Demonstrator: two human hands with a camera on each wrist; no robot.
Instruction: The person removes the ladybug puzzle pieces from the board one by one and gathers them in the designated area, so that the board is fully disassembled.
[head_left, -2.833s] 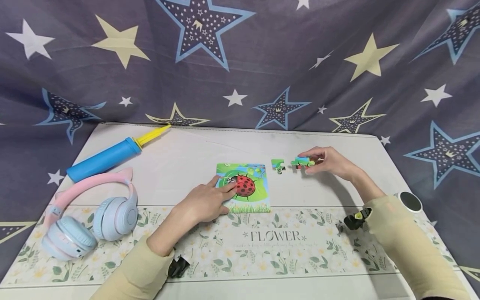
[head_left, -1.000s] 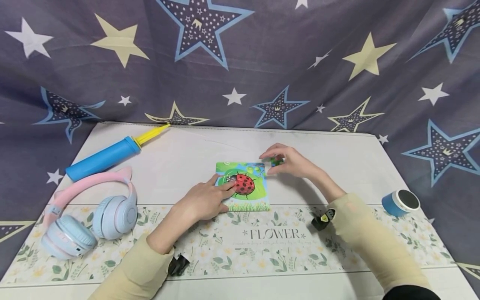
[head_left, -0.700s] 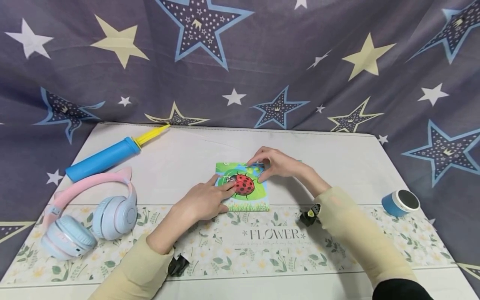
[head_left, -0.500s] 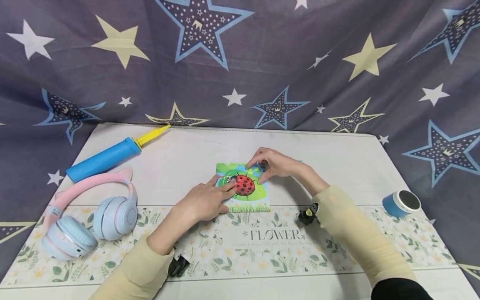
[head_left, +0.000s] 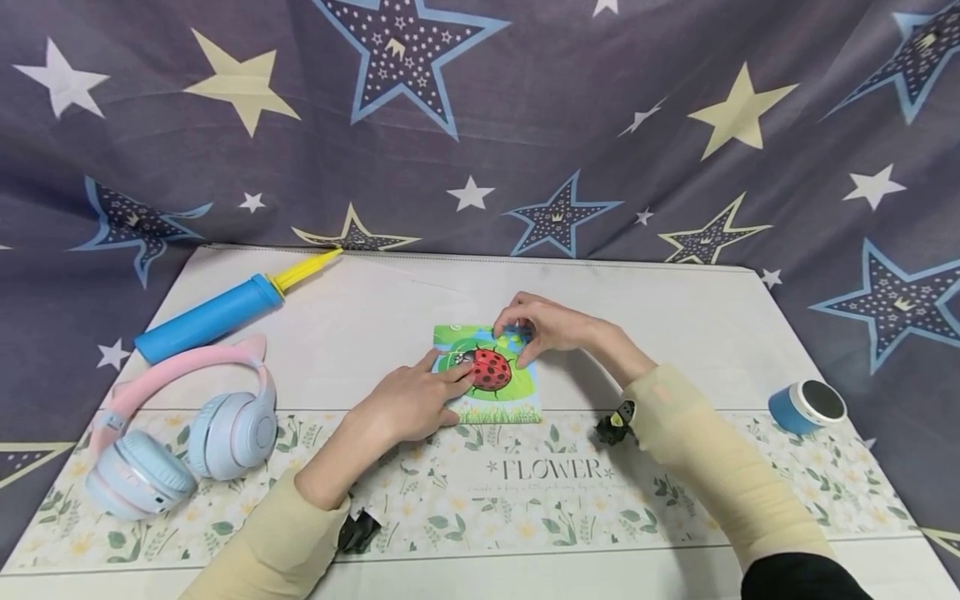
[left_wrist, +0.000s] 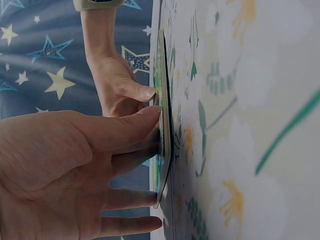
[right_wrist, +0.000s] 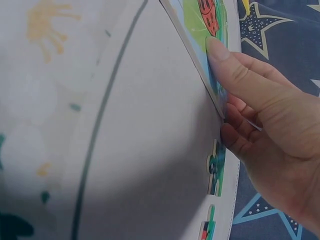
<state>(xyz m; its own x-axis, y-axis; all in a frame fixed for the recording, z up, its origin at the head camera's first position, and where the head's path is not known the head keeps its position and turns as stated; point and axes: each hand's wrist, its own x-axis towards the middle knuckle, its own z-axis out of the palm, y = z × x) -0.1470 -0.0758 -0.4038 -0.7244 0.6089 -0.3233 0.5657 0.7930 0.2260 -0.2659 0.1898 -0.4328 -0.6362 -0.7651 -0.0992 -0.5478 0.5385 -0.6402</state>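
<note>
A square ladybug puzzle (head_left: 495,410) lies flat near the middle of the table. My left hand (head_left: 408,402) rests on its left part, fingers stretched out over the ladybug's head. From the left wrist view, the thumb and several fingertips press on the puzzle's face. My right hand (head_left: 553,327) pinches at the upper right corner, its curled fingers hiding part of that corner. The right wrist view shows that thumb on the printed face and the fingers at the far edge. Just past the corner, a puzzle piece (right_wrist: 216,169) and another piece (right_wrist: 207,225) lie on the table.
Pink and blue cat-ear headphones (head_left: 234,435) lie at the left. Behind them is a blue hand pump (head_left: 210,318) with a yellow nozzle. A blue cylinder with a dark top (head_left: 806,407) stands at the right. A star-patterned cloth (head_left: 480,125) hangs behind the table.
My right hand has let go of a puzzle piece on the right and moved left to the puzzle's upper right corner, staying there for the last half second. My left hand has stayed put.
</note>
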